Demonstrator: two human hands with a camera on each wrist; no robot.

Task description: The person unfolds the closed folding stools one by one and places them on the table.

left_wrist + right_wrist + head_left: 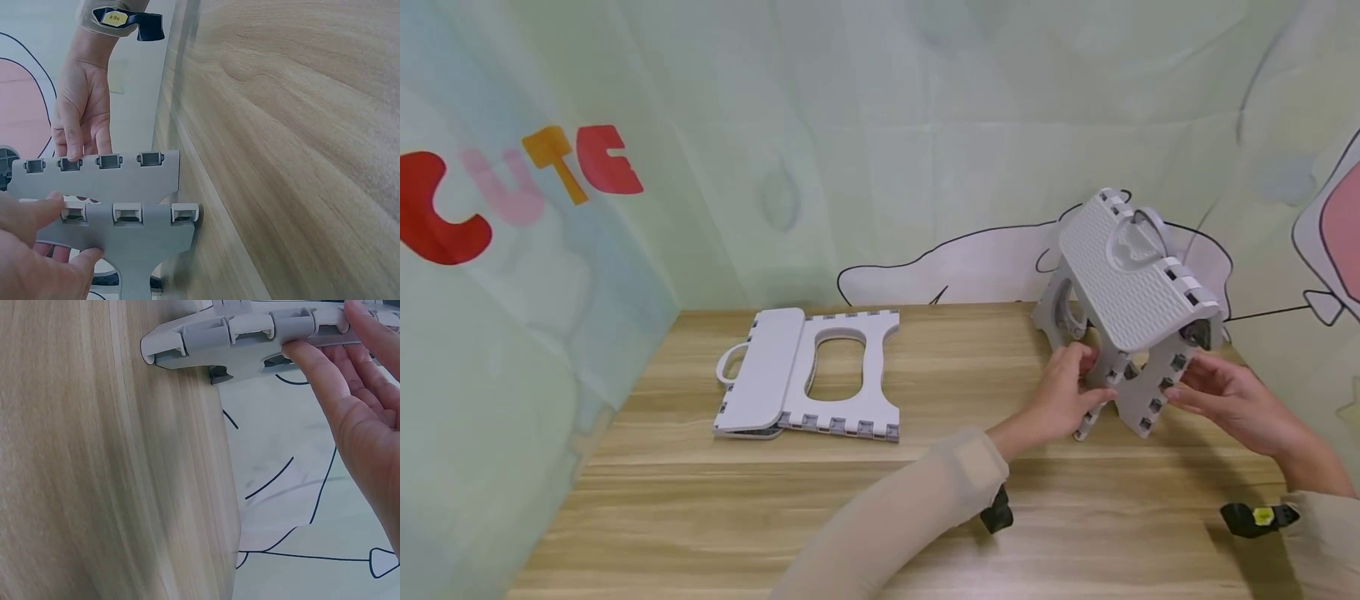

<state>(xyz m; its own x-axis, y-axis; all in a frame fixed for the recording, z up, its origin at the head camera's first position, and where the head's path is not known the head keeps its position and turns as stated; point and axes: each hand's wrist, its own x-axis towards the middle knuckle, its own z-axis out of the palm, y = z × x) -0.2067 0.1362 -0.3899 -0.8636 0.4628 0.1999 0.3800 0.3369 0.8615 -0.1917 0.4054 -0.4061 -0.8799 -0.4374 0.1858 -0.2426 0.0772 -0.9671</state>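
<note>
While pinched at legs by left hand and, partly hidden, apparently right hand, seems a light, stiff stool; grip there.

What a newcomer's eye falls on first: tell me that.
First, the bold CUTE lettering on the backdrop at the head view's left. Next, the opened grey stool at right, held by the left hand and right hand. Then a second stool, lying flattened left of centre on the wooden table.

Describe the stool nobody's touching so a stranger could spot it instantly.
Find the brown wood-grain table. Toward its back left is a white plastic folding stool. Unlike the grey plastic stool tilted upright at right, this one lies folded flat.
</note>
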